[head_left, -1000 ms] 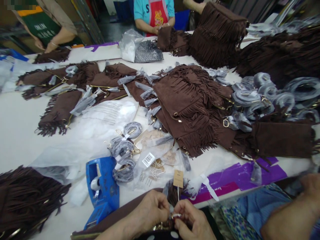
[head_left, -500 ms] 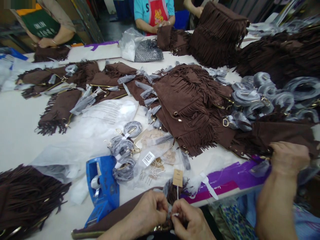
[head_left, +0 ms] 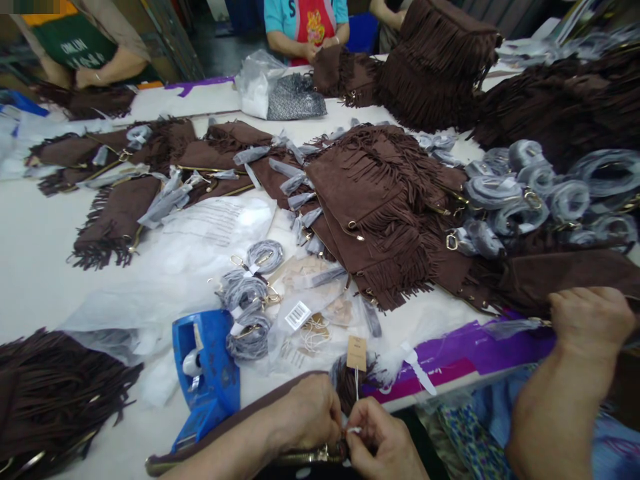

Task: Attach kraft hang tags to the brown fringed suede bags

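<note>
At the near edge of the table lies a dark brown bag (head_left: pixel 235 427) with a gold zipper along its side. My left hand (head_left: pixel 310 413) is closed at the zipper's end, its fingertips tucked out of sight, so what they pinch is hidden. Beside it, my right hand (head_left: pixel 383 440) pinches the white string (head_left: pixel 354 430) of a tan hang tag (head_left: pixel 357 353). The tag rests just beyond my fingers, by a brown tassel-like bundle of fringe (head_left: pixel 345 383). Both hands almost touch.
A blue tape dispenser (head_left: pixel 220 360) stands left of my hands. Beyond it are wrapped strap coils (head_left: pixel 247 293) and a plastic bag of tags (head_left: pixel 300 317). Fringed brown bags (head_left: pixel 370 180) pile mid-table. A co-worker's arm (head_left: pixel 565 393) reaches in at right; other people stand across the table.
My left hand has turned over slightly, back of the hand up, and more of the zipper shows. The co-worker's fist at right has shifted right with the brown bag there.
</note>
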A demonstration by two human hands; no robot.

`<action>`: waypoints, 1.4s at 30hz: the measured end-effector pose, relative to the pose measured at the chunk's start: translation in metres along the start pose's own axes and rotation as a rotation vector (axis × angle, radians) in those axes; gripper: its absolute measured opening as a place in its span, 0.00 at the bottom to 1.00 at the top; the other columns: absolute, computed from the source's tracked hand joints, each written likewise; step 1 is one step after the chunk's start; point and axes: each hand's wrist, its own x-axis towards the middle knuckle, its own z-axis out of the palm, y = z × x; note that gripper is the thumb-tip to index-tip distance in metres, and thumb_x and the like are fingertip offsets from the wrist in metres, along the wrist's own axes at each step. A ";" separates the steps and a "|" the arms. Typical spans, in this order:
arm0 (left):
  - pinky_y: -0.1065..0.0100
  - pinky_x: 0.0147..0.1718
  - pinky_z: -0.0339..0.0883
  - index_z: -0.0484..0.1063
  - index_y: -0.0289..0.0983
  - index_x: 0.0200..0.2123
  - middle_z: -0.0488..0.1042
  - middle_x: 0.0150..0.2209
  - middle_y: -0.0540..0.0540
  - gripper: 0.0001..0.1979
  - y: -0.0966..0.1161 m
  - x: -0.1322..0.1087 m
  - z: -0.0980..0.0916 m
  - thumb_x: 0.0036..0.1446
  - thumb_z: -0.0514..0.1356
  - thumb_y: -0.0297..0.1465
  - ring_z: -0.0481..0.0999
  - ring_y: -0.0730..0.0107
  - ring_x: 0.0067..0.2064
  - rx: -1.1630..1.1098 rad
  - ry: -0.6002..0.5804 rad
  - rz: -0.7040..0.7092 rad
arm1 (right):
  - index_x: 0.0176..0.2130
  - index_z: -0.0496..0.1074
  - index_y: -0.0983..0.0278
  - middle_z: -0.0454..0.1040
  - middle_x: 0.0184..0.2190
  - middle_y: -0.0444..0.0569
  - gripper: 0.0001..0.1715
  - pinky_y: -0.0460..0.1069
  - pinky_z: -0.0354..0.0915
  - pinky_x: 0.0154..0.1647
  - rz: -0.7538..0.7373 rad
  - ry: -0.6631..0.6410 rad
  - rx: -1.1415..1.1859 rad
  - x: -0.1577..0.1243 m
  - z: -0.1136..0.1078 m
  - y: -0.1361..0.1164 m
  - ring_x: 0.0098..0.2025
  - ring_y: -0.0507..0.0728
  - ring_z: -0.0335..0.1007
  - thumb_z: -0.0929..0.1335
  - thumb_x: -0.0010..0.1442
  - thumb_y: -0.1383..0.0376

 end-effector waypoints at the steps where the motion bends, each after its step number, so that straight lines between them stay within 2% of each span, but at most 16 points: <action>1: 0.74 0.19 0.53 0.78 0.35 0.19 0.68 0.15 0.52 0.07 0.000 0.002 0.001 0.34 0.59 0.24 0.66 0.71 0.22 -0.006 0.006 -0.018 | 0.25 0.59 0.62 0.56 0.16 0.37 0.03 0.44 0.49 0.19 0.005 -0.007 0.007 0.000 0.000 0.000 0.18 0.48 0.54 0.62 0.46 0.68; 5: 0.74 0.18 0.53 0.78 0.33 0.19 0.68 0.15 0.52 0.08 -0.009 0.012 0.012 0.30 0.59 0.23 0.66 0.71 0.22 -0.042 0.048 -0.075 | 0.25 0.58 0.62 0.57 0.16 0.36 0.04 0.43 0.49 0.19 0.042 -0.036 0.054 0.000 -0.003 -0.002 0.17 0.47 0.54 0.62 0.46 0.68; 8: 0.75 0.18 0.52 0.77 0.32 0.20 0.68 0.16 0.52 0.09 -0.019 0.016 0.018 0.32 0.57 0.24 0.65 0.72 0.22 -0.107 0.052 -0.019 | 0.25 0.60 0.62 0.58 0.16 0.36 0.04 0.43 0.50 0.19 0.050 -0.046 0.064 0.000 -0.005 -0.003 0.18 0.47 0.54 0.63 0.47 0.68; 11: 0.74 0.18 0.50 0.76 0.31 0.20 0.68 0.16 0.52 0.10 -0.023 0.012 0.019 0.34 0.55 0.25 0.64 0.74 0.21 -0.203 0.063 0.030 | 0.26 0.61 0.63 0.60 0.17 0.38 0.04 0.43 0.52 0.20 0.039 -0.062 0.091 0.000 -0.007 -0.001 0.19 0.48 0.56 0.63 0.49 0.65; 16: 0.75 0.19 0.51 0.74 0.31 0.19 0.66 0.16 0.53 0.08 -0.025 0.006 0.015 0.34 0.55 0.26 0.62 0.76 0.21 -0.312 0.064 0.018 | 0.28 0.63 0.63 0.62 0.17 0.39 0.08 0.43 0.52 0.21 0.024 -0.106 0.144 0.000 -0.008 0.005 0.20 0.49 0.58 0.63 0.52 0.59; 20: 0.75 0.20 0.52 0.70 0.32 0.20 0.67 0.18 0.53 0.06 -0.035 0.009 0.014 0.35 0.55 0.28 0.63 0.75 0.22 -0.428 0.007 0.112 | 0.28 0.64 0.63 0.64 0.18 0.41 0.08 0.44 0.54 0.22 -0.004 -0.124 0.097 0.001 -0.011 0.002 0.21 0.50 0.59 0.62 0.53 0.61; 28: 0.74 0.21 0.53 0.63 0.34 0.21 0.65 0.20 0.52 0.05 -0.044 0.009 0.018 0.36 0.54 0.30 0.62 0.75 0.23 -0.561 0.038 0.207 | 0.28 0.66 0.63 0.65 0.22 0.42 0.05 0.43 0.56 0.23 -0.188 -0.134 -0.171 0.006 -0.020 -0.016 0.23 0.50 0.62 0.61 0.52 0.68; 31: 0.75 0.21 0.52 0.63 0.35 0.21 0.65 0.20 0.53 0.04 -0.045 0.010 0.019 0.36 0.54 0.29 0.61 0.76 0.23 -0.532 0.079 0.202 | 0.28 0.68 0.63 0.67 0.24 0.45 0.07 0.44 0.58 0.25 -0.264 -0.162 -0.290 0.011 -0.022 -0.023 0.25 0.51 0.64 0.61 0.51 0.71; 34: 0.74 0.20 0.51 0.67 0.33 0.21 0.65 0.19 0.53 0.05 -0.042 0.008 0.016 0.36 0.54 0.29 0.61 0.75 0.23 -0.396 0.098 0.150 | 0.28 0.69 0.63 0.69 0.25 0.46 0.08 0.44 0.59 0.26 -0.275 -0.192 -0.317 0.015 -0.022 -0.025 0.26 0.52 0.66 0.61 0.50 0.72; 38: 0.74 0.20 0.52 0.75 0.34 0.21 0.69 0.19 0.52 0.10 -0.028 0.001 0.008 0.37 0.53 0.27 0.64 0.73 0.24 -0.238 0.030 0.105 | 0.30 0.68 0.64 0.70 0.24 0.45 0.07 0.44 0.59 0.26 -0.193 -0.184 -0.231 0.012 -0.019 -0.018 0.25 0.51 0.65 0.61 0.52 0.69; 42: 0.74 0.21 0.53 0.77 0.37 0.19 0.69 0.16 0.52 0.12 -0.015 -0.004 0.003 0.36 0.53 0.25 0.64 0.72 0.23 -0.168 0.038 0.060 | 0.30 0.67 0.64 0.70 0.22 0.43 0.08 0.44 0.59 0.25 -0.074 -0.168 -0.076 0.005 -0.016 -0.009 0.24 0.51 0.65 0.61 0.55 0.63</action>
